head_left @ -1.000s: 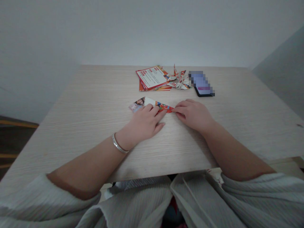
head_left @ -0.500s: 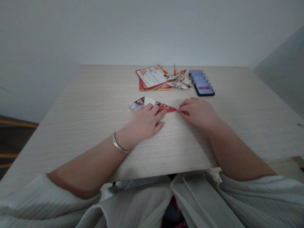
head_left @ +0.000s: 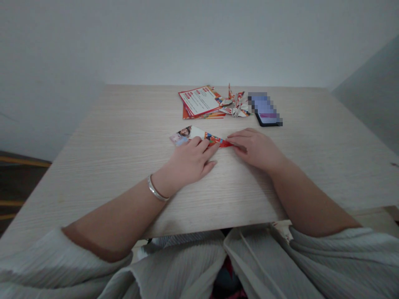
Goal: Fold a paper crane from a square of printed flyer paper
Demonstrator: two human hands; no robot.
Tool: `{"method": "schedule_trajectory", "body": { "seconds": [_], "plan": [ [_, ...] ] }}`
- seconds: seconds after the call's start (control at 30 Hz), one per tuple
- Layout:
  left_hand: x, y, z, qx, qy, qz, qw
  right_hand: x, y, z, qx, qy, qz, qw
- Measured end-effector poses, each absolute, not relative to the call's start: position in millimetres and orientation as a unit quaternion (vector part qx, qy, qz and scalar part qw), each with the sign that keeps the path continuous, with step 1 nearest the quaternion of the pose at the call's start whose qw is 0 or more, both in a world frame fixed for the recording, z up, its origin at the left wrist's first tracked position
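Observation:
A long, narrow piece of folded printed paper lies on the table, tapering to a red point at its right end. Across its middle rests my left hand, fingers stretched out and pressing it to the tabletop. My right hand is closed at the pointed end, thumb below and fingers along the upper edge. The right fingertips hide part of that tip, and the left hand covers the paper's lower middle.
Beyond my hands, a stack of printed sheets lies on the pale wooden table. Folded paper figures sit beside it. A phone lies to their right. A wall stands behind the table's far edge.
My right fingers have slid slightly left along the upper edge of the folded paper, from its very tip. My left hand has hardly moved.

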State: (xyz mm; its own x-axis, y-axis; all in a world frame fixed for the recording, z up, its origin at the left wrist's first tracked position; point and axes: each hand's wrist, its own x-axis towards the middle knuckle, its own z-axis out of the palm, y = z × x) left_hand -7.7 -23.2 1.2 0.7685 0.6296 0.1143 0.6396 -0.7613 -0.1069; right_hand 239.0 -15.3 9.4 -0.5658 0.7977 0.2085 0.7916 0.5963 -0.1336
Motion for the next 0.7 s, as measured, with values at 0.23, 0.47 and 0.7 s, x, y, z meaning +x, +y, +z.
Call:
{"method": "schedule_trajectory", "body": {
  "seconds": [0.23,0.47,0.7],
  "plan": [
    [-15.0,-12.8,-7.7,-0.94,-0.32,-0.084,0.08,227.0,-15.5,5.3,-0.404,-0.909,0.011,0.099],
    [-14.6,-18.5,-5.3,-0.936,-0.335,-0.088,0.064,223.0,-18.2,8.3,-0.422,-0.904,-0.008,0.068],
    [-13.4,-22.9,-4.2,-0.938,-0.339,-0.064,0.024,221.2,-17.4,6.7,-0.419,-0.905,-0.015,0.069]
  ]
}}
